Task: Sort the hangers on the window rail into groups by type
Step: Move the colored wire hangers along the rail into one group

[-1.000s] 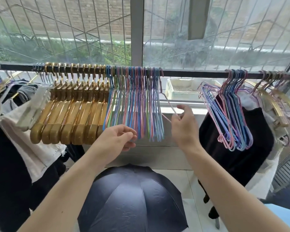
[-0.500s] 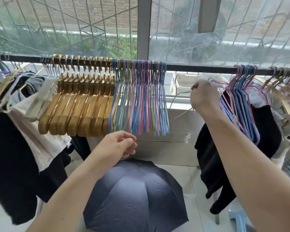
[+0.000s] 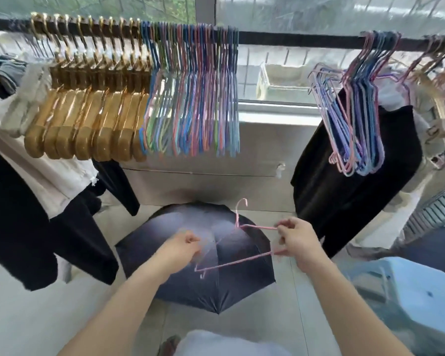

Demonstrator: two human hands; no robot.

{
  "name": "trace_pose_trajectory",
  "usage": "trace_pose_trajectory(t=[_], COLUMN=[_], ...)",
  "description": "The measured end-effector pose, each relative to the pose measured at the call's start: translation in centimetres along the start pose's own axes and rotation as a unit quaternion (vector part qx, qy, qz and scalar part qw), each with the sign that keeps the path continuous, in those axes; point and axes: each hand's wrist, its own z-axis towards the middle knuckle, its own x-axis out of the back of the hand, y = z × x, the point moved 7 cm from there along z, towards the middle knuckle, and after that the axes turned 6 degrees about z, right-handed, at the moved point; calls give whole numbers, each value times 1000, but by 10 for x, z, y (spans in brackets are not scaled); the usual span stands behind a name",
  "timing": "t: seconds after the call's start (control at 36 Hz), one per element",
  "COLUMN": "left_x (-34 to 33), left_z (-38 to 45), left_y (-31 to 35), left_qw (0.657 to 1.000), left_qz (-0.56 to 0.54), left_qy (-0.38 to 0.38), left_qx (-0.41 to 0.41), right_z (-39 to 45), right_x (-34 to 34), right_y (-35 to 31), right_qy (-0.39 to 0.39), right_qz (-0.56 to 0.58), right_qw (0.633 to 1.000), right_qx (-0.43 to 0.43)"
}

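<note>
Head view, left to right. Far left: dark and white clothes (image 3: 23, 181) hanging off the window rail (image 3: 293, 38). Next, gold hangers (image 3: 88, 111) packed tight on the rail, one block. Touching them on the right, thin multicoloured wire hangers (image 3: 193, 98), also bunched in one block. Bare stretch of rail after that, white tray (image 3: 280, 83) on the sill behind the glass. Low centre: open dark umbrella (image 3: 198, 255) on the tiled floor. Over the umbrella, off the rail, one pink wire hanger (image 3: 239, 242), hook up, tilted, lower bar sloping down to the left. Left hand (image 3: 183, 246) at the hanger's left shoulder, grip curled round the wire there; blurred, exact finger contact hard to tell. Right hand (image 3: 297, 242) at the right end, grip pinching the wire between thumb and fingers. Further right on the rail: second smaller bunch of pink, purple and blue wire hangers (image 3: 355, 119), splayed, in front of a black garment (image 3: 357, 191). Far right: pale pinkish hangers (image 3: 442, 73) on the rail, blurred. Bottom right: light blue plastic stool (image 3: 411, 296) on the floor.
</note>
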Motion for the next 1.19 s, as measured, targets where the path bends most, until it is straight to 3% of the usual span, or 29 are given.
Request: trace_pose_trajectory(t=[0.08,0.17,0.22,0.33,0.44,0.53,0.64,0.81,0.92,1.06,1.19], left_x=[-13,-7,-1,9,15,20,40,59,61,31,-26], left_z=[6,5,3,-8,-37,-63,-90,-99,-102,-95,-85], left_y=[-42,-85,-112,-144,-133,-117,-96,-74,-65,-44,-1], left_qw=[995,966,952,976,994,981,950,947,954,974,997], left_qz=[79,234,289,208,39,-97,-248,-275,-260,-205,-6], left_qy=[35,103,93,23,-80,-152,-172,-160,-150,-98,-58], left_qx=[40,49,45,57,67,71,74,34,17,-10,-47], right_z=[-15,-26,-28,-25,-17,-13,-10,-12,-32,-55,-103], right_x=[-1,3,7,18,31,34,29,9,-5,-52,-120], right_y=[17,25,27,29,39,52,69,93,102,97,68], right_qy=[-87,-173,-203,-210,-173,-144,-106,-45,-13,-135,-313], right_qz=[75,133,166,190,220,262,323,322,168,167,135], right_qw=[993,974,963,957,957,949,930,929,959,945,909], right_qx=[-42,-56,-65,-62,-76,-103,-143,-176,-226,-247,-240])
